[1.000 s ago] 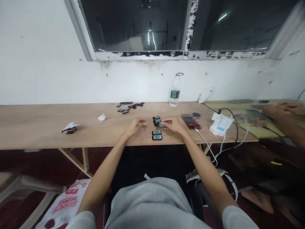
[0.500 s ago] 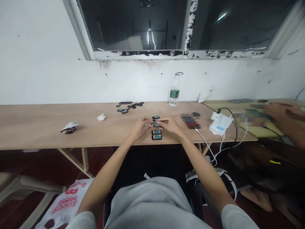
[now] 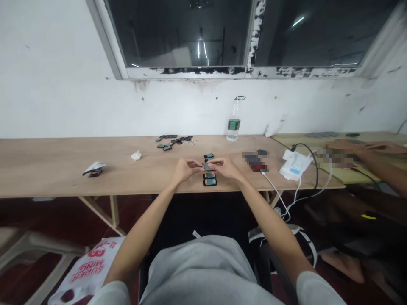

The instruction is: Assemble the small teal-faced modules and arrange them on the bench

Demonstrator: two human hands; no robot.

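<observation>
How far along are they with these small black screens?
Seemingly done: the black-framed screens lined up on the wooden table. In hand: one screen held between the left hand and right hand. Left: the dark pieces scattered nearer the wall, by the look of them.

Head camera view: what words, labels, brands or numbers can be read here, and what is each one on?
"SUPER MING", in red on the white plastic bag.
A large red character above it, perhaps "B", is too distorted to be sure of.
The green label on the plastic water bottle and the blue patch on the corded white device are too small to read.
</observation>
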